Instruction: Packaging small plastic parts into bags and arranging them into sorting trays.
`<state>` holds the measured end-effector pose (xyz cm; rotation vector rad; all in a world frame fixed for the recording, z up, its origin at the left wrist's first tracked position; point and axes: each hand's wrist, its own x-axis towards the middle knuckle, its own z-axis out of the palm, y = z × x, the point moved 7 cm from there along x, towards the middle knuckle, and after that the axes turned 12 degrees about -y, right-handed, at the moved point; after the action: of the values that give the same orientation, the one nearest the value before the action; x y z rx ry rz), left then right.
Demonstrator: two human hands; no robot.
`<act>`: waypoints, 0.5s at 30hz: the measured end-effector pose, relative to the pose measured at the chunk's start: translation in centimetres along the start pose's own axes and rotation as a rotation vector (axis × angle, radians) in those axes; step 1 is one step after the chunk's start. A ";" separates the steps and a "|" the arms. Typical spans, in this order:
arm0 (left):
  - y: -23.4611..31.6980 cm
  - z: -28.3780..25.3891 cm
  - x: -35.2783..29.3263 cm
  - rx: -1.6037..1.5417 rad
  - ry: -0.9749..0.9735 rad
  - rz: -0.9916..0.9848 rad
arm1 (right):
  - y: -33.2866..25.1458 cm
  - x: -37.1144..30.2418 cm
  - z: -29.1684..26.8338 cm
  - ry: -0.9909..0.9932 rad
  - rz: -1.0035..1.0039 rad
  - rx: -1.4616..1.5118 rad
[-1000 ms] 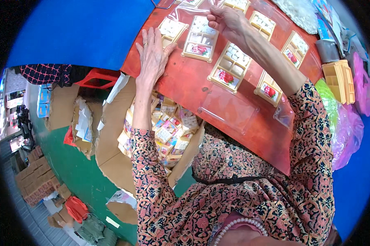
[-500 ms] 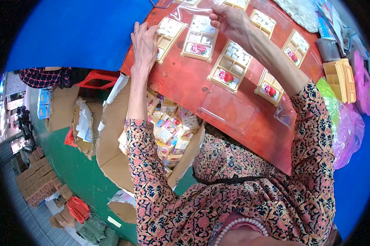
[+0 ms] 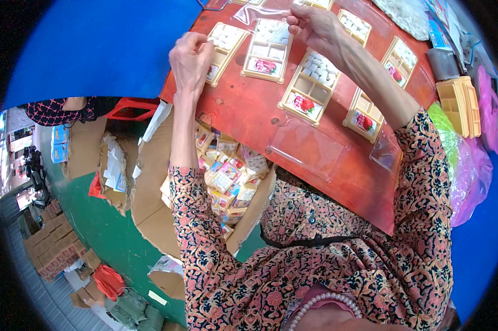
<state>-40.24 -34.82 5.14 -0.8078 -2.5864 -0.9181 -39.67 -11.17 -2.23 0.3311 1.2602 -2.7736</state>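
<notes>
My right hand [image 3: 319, 28] pinches the end of a clear plastic cover [image 3: 253, 13], lifted over the far trays. My left hand [image 3: 192, 59] has its fingers curled together at the left edge of a cream compartment tray [image 3: 218, 57]. What they hold, if anything, is hidden. Beside it lies a second tray [image 3: 264, 55] of white pieces with a red-printed card in its near compartment. A third such tray [image 3: 309, 88] lies below my right wrist; one of its middle compartments shows bare. My right forearm partly covers another tray [image 3: 363, 117].
More trays [image 3: 400, 62] spread over the red table [image 3: 243, 121]. Clear covers [image 3: 309, 148] lie by its near edge. A carton [image 3: 155, 204] of small packaged goods [image 3: 227, 179] stands below my left arm. Stacked empty trays [image 3: 458, 106] and plastic bags [image 3: 469, 171] are at the right.
My left hand has drawn its spread fingers into a curl beside the leftmost tray. My right hand has shifted slightly right, still pinching the clear cover.
</notes>
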 end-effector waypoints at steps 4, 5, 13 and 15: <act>1.1 1.4 0.2 0.121 -0.148 0.200 | 0.0 -0.1 0.2 0.021 -0.007 0.008; 1.1 1.6 0.2 0.118 -0.149 0.203 | 0.1 0.0 -0.2 0.025 -0.008 0.007; -2.1 0.6 -0.5 -0.206 -0.019 -0.150 | -0.9 0.1 -0.9 -0.014 -0.032 0.001; -3.4 0.4 -0.7 -0.420 0.034 -0.201 | -1.2 0.0 -0.8 -0.014 -0.021 -0.003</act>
<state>-41.69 -36.99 2.84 -0.6248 -2.5110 -1.5540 -39.74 -9.72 -1.86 0.2987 1.2716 -2.7864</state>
